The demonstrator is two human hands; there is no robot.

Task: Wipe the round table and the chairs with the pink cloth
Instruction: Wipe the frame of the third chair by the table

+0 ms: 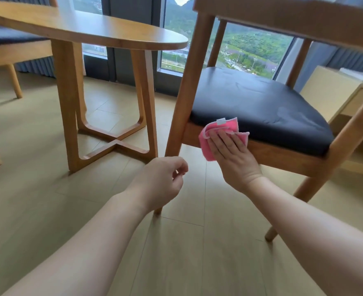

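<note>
Both forearms reach forward and slightly down from the bottom of the view, bare to the edge of the frame; the right hand (231, 154) lies flat, palm forward and fingers extended upward together, pressing the pink cloth (210, 138) against the front wooden rail of the chair (283, 154), just below the black seat cushion (261, 103); the cloth is bunched under the palm, spilling out above and to the left of the fingers, with a small white tag at its top edge touching the cushion's front lip. The left hand (163, 180) hangs in the air, lower than the right hand and to its left, loosely curled with thumb and fingertips nearly meeting; it holds nothing and touches nothing, and the chair's front leg runs behind it down to the floor (48, 210). Beyond the left hand, up and to its left, stands the round worktop (86, 24) on its curved wooden base, well apart from both hands; a 2nd chair (10, 45) with a dark cushion shows at the far left edge.
</note>
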